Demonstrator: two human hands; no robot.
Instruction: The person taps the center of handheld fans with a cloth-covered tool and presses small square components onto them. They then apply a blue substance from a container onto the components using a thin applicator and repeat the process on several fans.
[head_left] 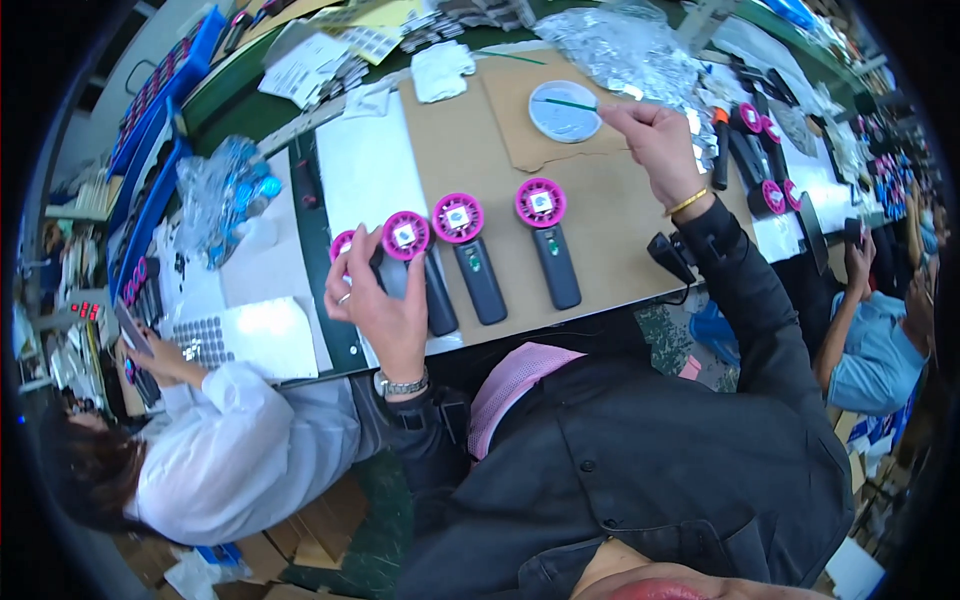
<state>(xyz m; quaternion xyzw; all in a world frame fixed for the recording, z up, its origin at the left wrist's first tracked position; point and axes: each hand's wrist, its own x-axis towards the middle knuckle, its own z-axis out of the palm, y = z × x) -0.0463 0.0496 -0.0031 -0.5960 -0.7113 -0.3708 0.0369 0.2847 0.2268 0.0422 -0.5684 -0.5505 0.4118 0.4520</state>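
Observation:
My right hand (662, 150) pinches a thin green stick (570, 104), whose far end lies over a round white dish (562, 125) holding something pale. Fingers apart and curved, my left hand (380, 305) is over the left end of a row of handheld fans with pink ring heads and dark grey handles. It partly hides the leftmost fan (342, 244); whether it touches that one I cannot tell. Close to its thumb is another fan (407, 236). Further right lie a third fan (474, 258) and a fourth fan (548, 243), heads pointing away from me.
Brown cardboard (510, 300) covers the bench under the fans. Beyond it lie a white cloth (442, 72), stacked papers (312, 68) and clear plastic bags (620, 45). Co-workers sit at the left (245, 450) and the right (872, 345). More pink-headed fans (768, 198) lie at the right.

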